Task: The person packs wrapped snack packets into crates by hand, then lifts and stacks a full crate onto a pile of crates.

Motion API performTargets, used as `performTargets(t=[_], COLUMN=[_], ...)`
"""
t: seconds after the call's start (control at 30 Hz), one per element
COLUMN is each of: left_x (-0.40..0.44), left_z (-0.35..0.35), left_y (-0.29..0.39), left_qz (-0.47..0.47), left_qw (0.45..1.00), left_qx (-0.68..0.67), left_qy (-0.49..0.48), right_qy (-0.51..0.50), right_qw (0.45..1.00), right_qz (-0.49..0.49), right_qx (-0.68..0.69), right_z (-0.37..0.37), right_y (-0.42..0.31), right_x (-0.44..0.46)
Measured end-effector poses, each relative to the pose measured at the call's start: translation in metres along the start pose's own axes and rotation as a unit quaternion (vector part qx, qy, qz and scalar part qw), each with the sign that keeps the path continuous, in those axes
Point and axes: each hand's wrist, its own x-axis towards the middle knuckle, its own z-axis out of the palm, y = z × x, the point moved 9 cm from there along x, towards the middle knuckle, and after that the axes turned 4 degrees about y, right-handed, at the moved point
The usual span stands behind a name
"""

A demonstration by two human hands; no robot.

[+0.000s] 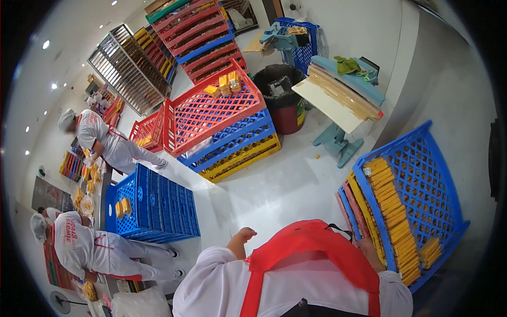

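My left hand (244,235) hangs in front of my body over the pale floor, fingers loosely curled, with nothing visible in it. Beside the near edge of a blue plastic crate (422,174), my right hand (368,246) is partly hidden; its fingers do not show clearly, and I cannot tell whether it grips the rim. This crate tops a stack on my right. A long row of yellow packs (388,206) lines its near side, and a smaller group of yellow packs (430,252) lies apart in it.
A red crate (211,108) with a few packs tops another stack ahead. Left are stacked blue crates (163,206), with one person (100,132) and another person (79,243) at a table. A bin (285,100) and a blue-green stand (338,142) are ahead right.
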Motion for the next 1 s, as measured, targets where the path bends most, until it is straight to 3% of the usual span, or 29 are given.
performTargets(t=[0.7,0.8,1.0], left_x=[0.002,0.001,0.005], left_z=[0.007,0.010,0.019], left_y=[-0.012,-0.009,-0.005], left_qz=[-0.003,-0.011,0.011], left_qw=[1.000,1.000,1.000], left_qx=[-0.012,-0.004,-0.008], left_qy=[0.007,-0.004,0.000], right_qy=[0.036,0.000,0.046], right_qw=[0.999,0.999,0.999], right_qz=[-0.006,-0.030,0.012], right_qx=[-0.011,0.018,0.017], right_z=[0.000,0.006,-0.010], right_y=[0.008,0.020,0.015], right_x=[-0.010,0.008,-0.024])
